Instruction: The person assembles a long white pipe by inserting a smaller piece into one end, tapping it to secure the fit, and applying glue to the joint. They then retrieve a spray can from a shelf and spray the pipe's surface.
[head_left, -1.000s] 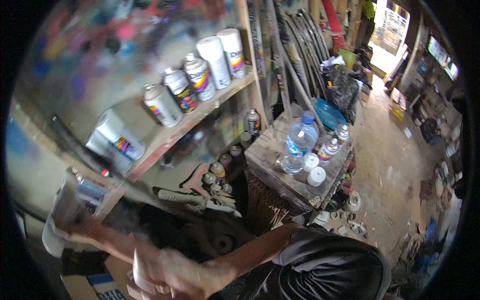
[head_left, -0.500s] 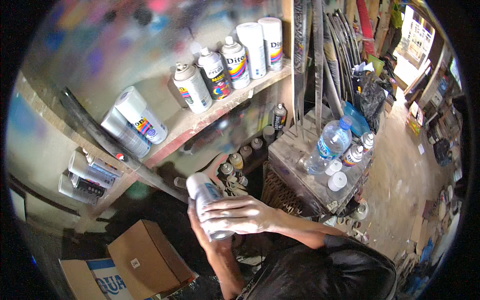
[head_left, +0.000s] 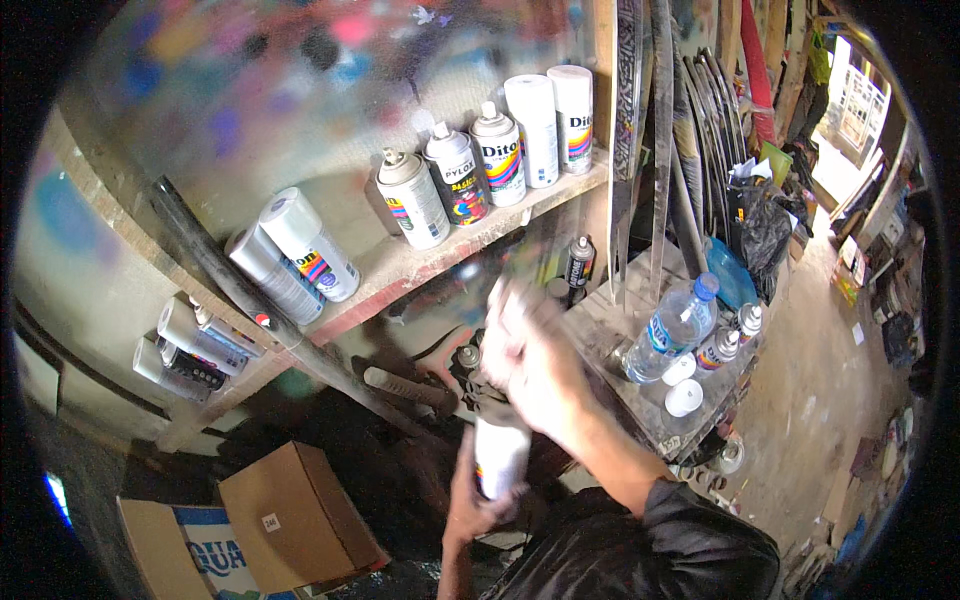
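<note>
A white spray can (head_left: pixel 503 455) stands roughly upright low in the middle, with my left hand (head_left: pixel 470 505) wrapped around its side and base. Above the can, my right hand (head_left: pixel 522 345) is lifted clear of it and smeared by motion. Its fingers are too blurred to show whether they hold anything. On the wooden shelf (head_left: pixel 380 270) ahead stand several spray cans, among them a white one with a bare nozzle (head_left: pixel 412 200) and a black-labelled one (head_left: pixel 458 175). Two capped cans lean together at the shelf's left, the nearer being white (head_left: pixel 310 245).
A side table (head_left: pixel 640 400) at right bears a clear water bottle (head_left: pixel 672 330), small spray cans and white caps (head_left: pixel 684 399). An open cardboard box (head_left: pixel 290 520) sits lower left. A dark pole (head_left: pixel 230 275) crosses the shelf's left end. More cans (head_left: pixel 195 335) lie below it.
My right hand has come off the can and moved up and away. The can, in my left hand, has shifted right and lower. The whole view has tilted slightly.
</note>
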